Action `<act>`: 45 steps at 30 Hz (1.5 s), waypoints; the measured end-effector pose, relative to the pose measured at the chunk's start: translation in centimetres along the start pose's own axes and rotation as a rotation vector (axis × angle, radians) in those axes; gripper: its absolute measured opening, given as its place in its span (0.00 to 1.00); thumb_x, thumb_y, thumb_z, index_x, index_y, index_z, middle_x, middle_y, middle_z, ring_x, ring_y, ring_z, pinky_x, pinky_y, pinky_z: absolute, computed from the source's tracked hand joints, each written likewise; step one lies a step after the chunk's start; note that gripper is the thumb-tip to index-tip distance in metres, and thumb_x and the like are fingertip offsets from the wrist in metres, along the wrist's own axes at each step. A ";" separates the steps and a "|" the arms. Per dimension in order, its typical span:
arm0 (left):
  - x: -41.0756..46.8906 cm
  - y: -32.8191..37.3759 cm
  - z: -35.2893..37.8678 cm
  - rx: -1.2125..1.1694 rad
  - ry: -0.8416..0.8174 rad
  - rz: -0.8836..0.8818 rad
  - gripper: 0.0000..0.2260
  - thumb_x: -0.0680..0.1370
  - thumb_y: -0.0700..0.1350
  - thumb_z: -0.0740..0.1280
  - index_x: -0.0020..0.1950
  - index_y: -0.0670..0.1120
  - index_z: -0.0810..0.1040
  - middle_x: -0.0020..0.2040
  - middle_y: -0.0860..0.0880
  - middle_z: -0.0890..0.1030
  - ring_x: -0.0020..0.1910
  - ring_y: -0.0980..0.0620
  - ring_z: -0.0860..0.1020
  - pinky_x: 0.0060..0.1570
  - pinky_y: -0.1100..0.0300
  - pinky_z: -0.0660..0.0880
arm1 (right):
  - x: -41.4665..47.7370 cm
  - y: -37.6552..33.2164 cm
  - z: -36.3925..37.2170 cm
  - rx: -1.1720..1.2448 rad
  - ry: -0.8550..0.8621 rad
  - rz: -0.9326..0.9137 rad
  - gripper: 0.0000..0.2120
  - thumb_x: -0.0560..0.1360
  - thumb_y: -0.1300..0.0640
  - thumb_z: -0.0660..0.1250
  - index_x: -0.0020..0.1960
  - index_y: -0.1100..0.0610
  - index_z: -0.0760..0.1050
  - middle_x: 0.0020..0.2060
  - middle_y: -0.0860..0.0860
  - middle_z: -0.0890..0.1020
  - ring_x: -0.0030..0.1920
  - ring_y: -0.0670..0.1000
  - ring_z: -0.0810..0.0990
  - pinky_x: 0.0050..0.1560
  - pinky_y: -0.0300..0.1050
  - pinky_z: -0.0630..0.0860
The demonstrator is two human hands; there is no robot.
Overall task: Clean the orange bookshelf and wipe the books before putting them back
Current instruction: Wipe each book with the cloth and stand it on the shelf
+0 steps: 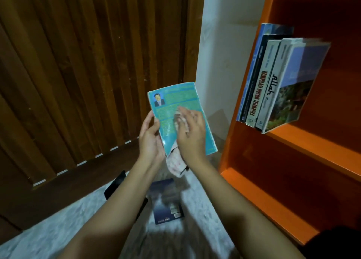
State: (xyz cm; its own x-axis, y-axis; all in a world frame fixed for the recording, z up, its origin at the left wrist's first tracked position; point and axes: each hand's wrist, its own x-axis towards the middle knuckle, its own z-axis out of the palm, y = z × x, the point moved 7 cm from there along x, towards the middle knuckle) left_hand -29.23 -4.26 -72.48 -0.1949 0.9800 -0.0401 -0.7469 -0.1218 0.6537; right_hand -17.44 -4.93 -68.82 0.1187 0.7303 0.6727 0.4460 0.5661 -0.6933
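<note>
A teal paperback point(175, 102) is held up in front of me, back cover facing me. My left hand point(150, 139) grips its left edge, thumb over the cover. My right hand point(190, 133) presses a pale patterned cloth point(176, 166) against the cover; the cloth hangs down below the book. To the right stands the orange bookshelf point(304, 139), with several books point(273, 82) leaning upright on its middle shelf.
A dark blue book point(168, 202) lies on the pale marbled floor point(58, 229) below my arms, with a black object point(115, 184) beside it. A brown slatted wooden door point(88, 73) fills the left. A white wall point(224, 53) separates it from the shelf.
</note>
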 end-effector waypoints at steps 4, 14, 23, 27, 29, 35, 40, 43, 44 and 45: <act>0.5 0.8 -1.1 -0.020 0.059 0.030 0.16 0.79 0.36 0.60 0.65 0.48 0.72 0.58 0.44 0.81 0.52 0.46 0.82 0.53 0.47 0.78 | 0.4 5.3 -3.4 -0.014 0.152 0.318 0.14 0.79 0.62 0.61 0.62 0.56 0.76 0.54 0.51 0.71 0.57 0.54 0.74 0.46 0.23 0.63; 1.7 0.7 -3.4 -0.005 0.066 0.022 0.18 0.79 0.37 0.61 0.69 0.47 0.70 0.61 0.44 0.79 0.58 0.44 0.79 0.57 0.44 0.75 | -3.1 3.5 -1.6 0.050 -0.020 0.090 0.19 0.76 0.68 0.61 0.62 0.51 0.76 0.55 0.53 0.73 0.57 0.49 0.73 0.58 0.34 0.70; 1.6 1.7 -4.6 0.067 -0.052 -0.002 0.22 0.76 0.37 0.64 0.69 0.50 0.69 0.62 0.44 0.79 0.53 0.46 0.80 0.56 0.46 0.76 | -2.0 6.9 -2.8 0.451 -0.154 0.461 0.19 0.79 0.57 0.62 0.69 0.46 0.67 0.63 0.41 0.71 0.61 0.37 0.72 0.50 0.25 0.71; 1.6 1.7 -4.7 0.102 -0.067 -0.003 0.19 0.77 0.37 0.63 0.67 0.51 0.72 0.62 0.45 0.79 0.57 0.46 0.79 0.58 0.45 0.75 | -2.8 7.7 -1.6 0.597 -0.259 0.555 0.24 0.74 0.55 0.69 0.68 0.43 0.69 0.66 0.47 0.74 0.58 0.42 0.77 0.49 0.36 0.77; 1.6 1.8 -4.7 0.125 -0.062 -0.001 0.18 0.78 0.37 0.62 0.66 0.52 0.73 0.61 0.45 0.79 0.59 0.44 0.78 0.58 0.44 0.75 | -3.3 8.2 -0.9 0.702 -0.291 0.612 0.25 0.71 0.56 0.72 0.67 0.44 0.71 0.63 0.52 0.77 0.59 0.51 0.79 0.55 0.49 0.78; 1.3 1.3 -5.1 0.350 0.019 0.089 0.17 0.80 0.39 0.60 0.67 0.53 0.72 0.59 0.52 0.81 0.55 0.50 0.81 0.54 0.48 0.78 | -3.7 8.6 -1.2 0.628 -0.154 0.668 0.20 0.72 0.66 0.70 0.59 0.49 0.77 0.54 0.53 0.83 0.50 0.49 0.83 0.40 0.41 0.79; 1.3 1.3 -5.1 0.648 0.091 0.221 0.18 0.78 0.36 0.64 0.66 0.48 0.74 0.56 0.54 0.82 0.54 0.54 0.79 0.52 0.55 0.78 | -3.9 8.9 -2.0 0.559 -0.058 0.666 0.21 0.71 0.68 0.70 0.61 0.52 0.78 0.54 0.51 0.83 0.49 0.47 0.83 0.39 0.38 0.79; 1.2 2.0 -5.0 0.994 0.204 0.350 0.19 0.75 0.34 0.68 0.64 0.46 0.76 0.65 0.49 0.74 0.62 0.57 0.71 0.59 0.62 0.71 | -3.8 8.3 -2.7 0.440 -0.024 0.613 0.21 0.71 0.67 0.70 0.62 0.52 0.77 0.55 0.48 0.82 0.48 0.40 0.81 0.40 0.37 0.79; 0.9 2.3 -4.6 1.071 0.235 0.403 0.19 0.74 0.33 0.68 0.63 0.45 0.76 0.64 0.48 0.73 0.61 0.56 0.70 0.57 0.65 0.69 | -3.9 8.2 -2.8 0.388 -0.017 0.593 0.21 0.71 0.66 0.70 0.62 0.51 0.77 0.56 0.47 0.81 0.50 0.41 0.81 0.45 0.40 0.80; 0.5 2.4 -4.0 1.106 0.236 0.453 0.18 0.74 0.33 0.68 0.62 0.44 0.77 0.62 0.48 0.73 0.61 0.55 0.71 0.56 0.67 0.69 | -4.0 8.2 -2.9 0.343 -0.005 0.575 0.22 0.71 0.66 0.70 0.62 0.51 0.77 0.57 0.47 0.81 0.54 0.42 0.80 0.51 0.44 0.80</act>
State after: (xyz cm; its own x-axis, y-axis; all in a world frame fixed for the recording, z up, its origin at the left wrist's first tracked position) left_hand -33.64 -4.73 -74.00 -0.4942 0.8168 0.2976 0.3411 -0.1327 0.9306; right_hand -11.66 -4.30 -76.42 0.2491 0.9533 0.1708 0.0054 0.1750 -0.9846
